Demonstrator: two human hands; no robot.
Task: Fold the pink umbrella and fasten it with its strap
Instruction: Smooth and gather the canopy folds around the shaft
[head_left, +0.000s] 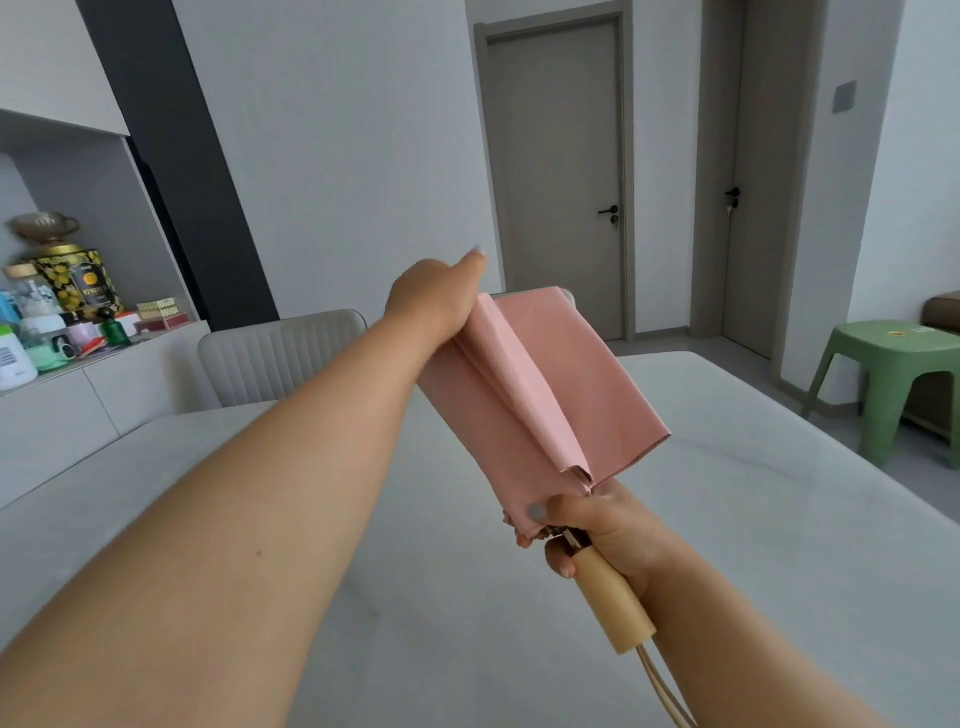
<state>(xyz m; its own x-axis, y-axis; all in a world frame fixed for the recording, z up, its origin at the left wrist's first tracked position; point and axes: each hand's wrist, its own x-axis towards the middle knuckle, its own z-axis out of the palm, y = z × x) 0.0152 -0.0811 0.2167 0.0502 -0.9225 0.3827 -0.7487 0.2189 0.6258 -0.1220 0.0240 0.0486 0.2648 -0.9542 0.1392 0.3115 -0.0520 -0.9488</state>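
Observation:
The collapsed pink umbrella is held in the air above the table, canopy pointing away from me, its fabric in flat loose folds. My right hand grips it at the base of the canopy, just above the pale wooden handle; a beige cord hangs from the handle's end. My left hand holds the far left side of the canopy near its top, thumb raised, fingers hidden behind the fabric. The fastening strap is not visible.
A large pale grey table lies below the hands. A grey chair stands at its far side. A cluttered counter is at the left, a green stool at the right, and two closed doors behind.

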